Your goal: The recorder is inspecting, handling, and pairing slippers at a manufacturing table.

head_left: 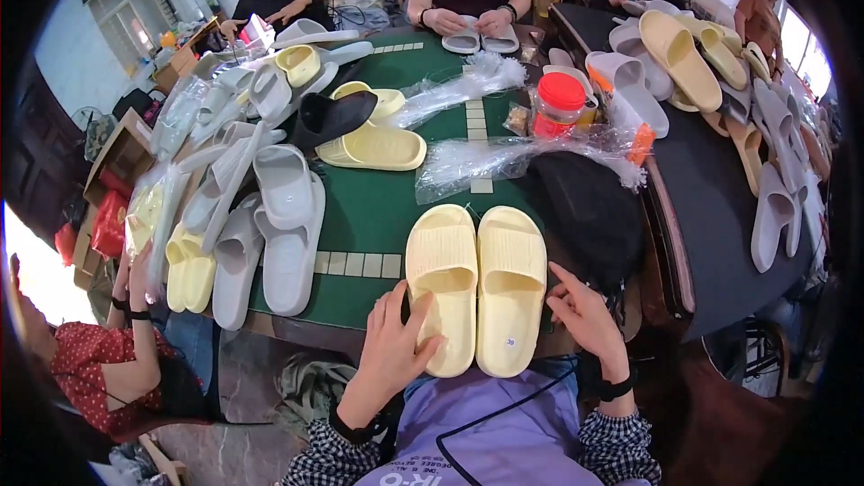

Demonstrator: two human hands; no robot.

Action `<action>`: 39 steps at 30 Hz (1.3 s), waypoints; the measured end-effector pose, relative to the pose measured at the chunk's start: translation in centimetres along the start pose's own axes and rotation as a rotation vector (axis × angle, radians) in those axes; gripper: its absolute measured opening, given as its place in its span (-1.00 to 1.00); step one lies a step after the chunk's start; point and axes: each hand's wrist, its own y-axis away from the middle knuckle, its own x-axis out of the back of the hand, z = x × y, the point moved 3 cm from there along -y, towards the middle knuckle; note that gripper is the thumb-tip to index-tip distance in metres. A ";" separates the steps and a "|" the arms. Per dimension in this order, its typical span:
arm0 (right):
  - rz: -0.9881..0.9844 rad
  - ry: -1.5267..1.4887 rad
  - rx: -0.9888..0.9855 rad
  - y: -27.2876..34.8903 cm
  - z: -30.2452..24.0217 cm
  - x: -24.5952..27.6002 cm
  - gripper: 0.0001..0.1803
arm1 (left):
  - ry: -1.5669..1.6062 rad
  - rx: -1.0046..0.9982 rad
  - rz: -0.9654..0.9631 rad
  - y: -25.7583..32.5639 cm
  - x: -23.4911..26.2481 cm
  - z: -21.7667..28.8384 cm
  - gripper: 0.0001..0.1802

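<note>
Two pale yellow slide slippers lie side by side at the table's near edge, toes pointing away from me. My left hand [389,349] grips the left yellow slipper [441,255] by its outer edge, with the thumb over the footbed. Beside the right yellow slipper [511,256], my right hand [587,317] is open, its fingers apart and close to the outer edge. Whether those fingertips touch the slipper I cannot tell. A thin clear tie shows at the toes, between the two slippers. A small round sticker marks the right footbed.
Grey slippers [290,243] and other footwear pile up on the green table [360,189] at left. Bundles of clear plastic ties [531,157], a red-lidded jar [559,103] and a black bag [585,216] lie beyond. More slippers cover the dark table [720,225] at right. Several people sit around.
</note>
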 end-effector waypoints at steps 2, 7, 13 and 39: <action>0.064 0.005 0.114 0.0 0.0 0.5 -0.46 | -0.040 -0.005 0.008 0.1 0.2 0.4 -0.34; 0.262 -0.050 0.241 0.8 -1.4 2.7 -0.49 | 0.001 -0.011 0.079 0.0 0.6 1.1 -0.43; 0.345 -0.246 0.218 1.8 -4.0 3.5 -0.20 | 0.109 -0.085 0.038 -0.1 -0.6 1.5 -0.41; 0.691 -0.965 0.446 -2.2 -4.4 10.3 -0.67 | 0.010 -0.321 -0.086 -1.1 -3.8 3.1 -0.16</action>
